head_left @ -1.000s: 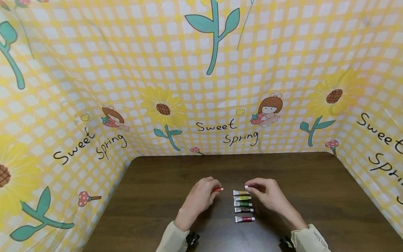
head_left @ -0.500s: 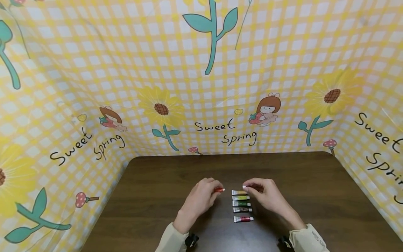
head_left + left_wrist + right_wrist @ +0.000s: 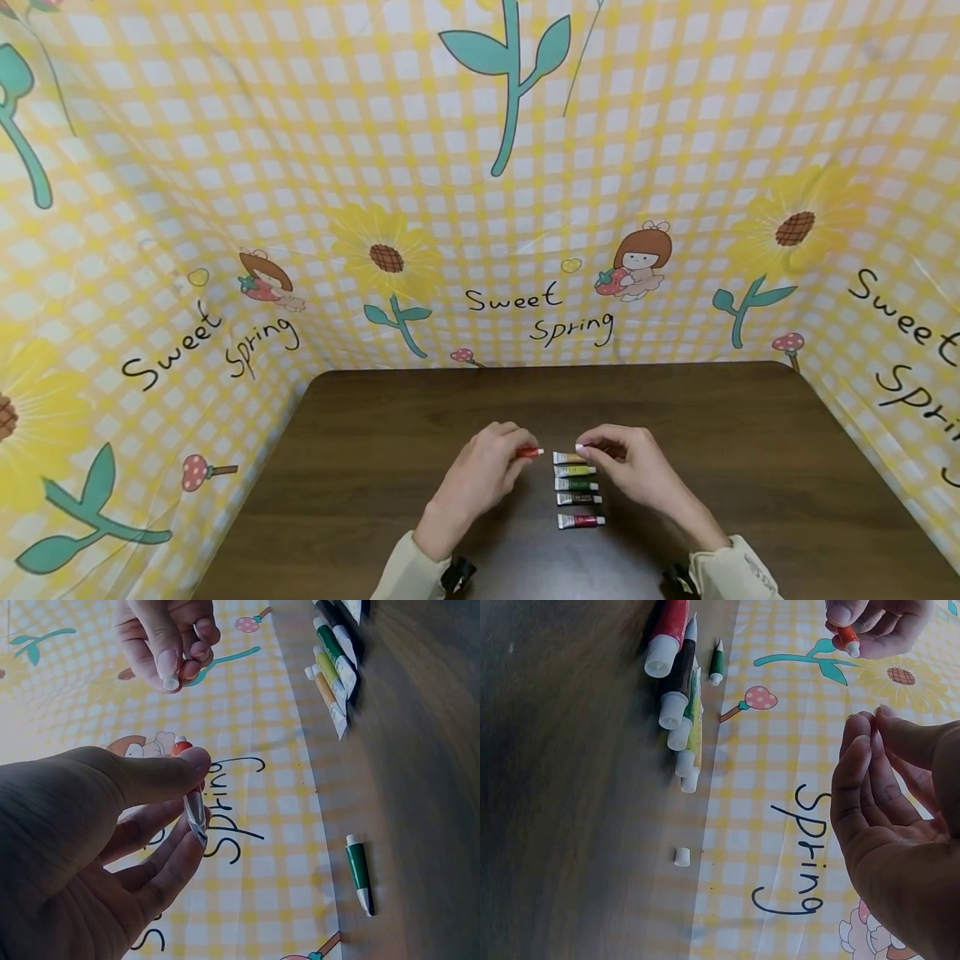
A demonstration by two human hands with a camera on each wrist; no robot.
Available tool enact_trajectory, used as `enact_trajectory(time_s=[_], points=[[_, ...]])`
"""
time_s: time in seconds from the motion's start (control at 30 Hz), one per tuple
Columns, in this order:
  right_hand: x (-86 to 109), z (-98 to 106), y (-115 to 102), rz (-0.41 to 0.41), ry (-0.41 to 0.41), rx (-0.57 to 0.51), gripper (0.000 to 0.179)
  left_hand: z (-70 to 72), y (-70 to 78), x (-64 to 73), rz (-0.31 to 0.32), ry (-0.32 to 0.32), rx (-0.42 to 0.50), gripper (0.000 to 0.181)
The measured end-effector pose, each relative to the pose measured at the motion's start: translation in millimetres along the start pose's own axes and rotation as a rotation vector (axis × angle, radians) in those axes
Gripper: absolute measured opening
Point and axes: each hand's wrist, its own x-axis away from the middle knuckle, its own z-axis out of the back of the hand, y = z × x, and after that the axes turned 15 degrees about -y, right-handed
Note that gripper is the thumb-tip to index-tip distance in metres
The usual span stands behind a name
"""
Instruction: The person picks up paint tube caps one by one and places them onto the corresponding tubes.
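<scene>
My left hand (image 3: 483,471) pinches a small orange-red paint tube (image 3: 194,810), its narrow white tip pointing toward my right hand (image 3: 637,458). Thumb and fingertips of that right hand pinch a small white cap (image 3: 171,683), apart from the tube; in the right wrist view those fingers hide it. Between and below the hands lies a column of paint tubes: ochre (image 3: 567,458), yellow (image 3: 575,472), green (image 3: 576,484), black (image 3: 578,499) and, a little apart, dark red (image 3: 581,522). Their white caps face right.
Another green tube (image 3: 359,876) lies on the dark wooden table (image 3: 360,467), hidden from the head view. A loose white cap (image 3: 682,857) sits on the tabletop beyond the column's capped ends. Yellow checked cloth (image 3: 495,225) walls the back and sides.
The two hands have drawn slightly closer together: the left moved right with the orange-red tube, the right moved a little left with the cap. The tubes on the table stay put.
</scene>
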Motion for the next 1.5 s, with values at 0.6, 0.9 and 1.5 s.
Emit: enact_trajectory(time_s=[0.6,0.9,1.5], points=[[-1.3,-4,-9,0.056,-0.032,0.029,0.006,0.1,8.5,-0.1,-0.016,-0.016,-0.006,0.014],[-2.2,-7,-10,0.108,-0.029,0.035,0.008,-2.8,12.5,0.0,-0.030,-0.027,-0.004,0.014],[-2.0,-13,-10,0.090,-0.074,0.027,0.009,-4.7,19.1,0.6,-0.049,-0.026,-0.035,0.015]])
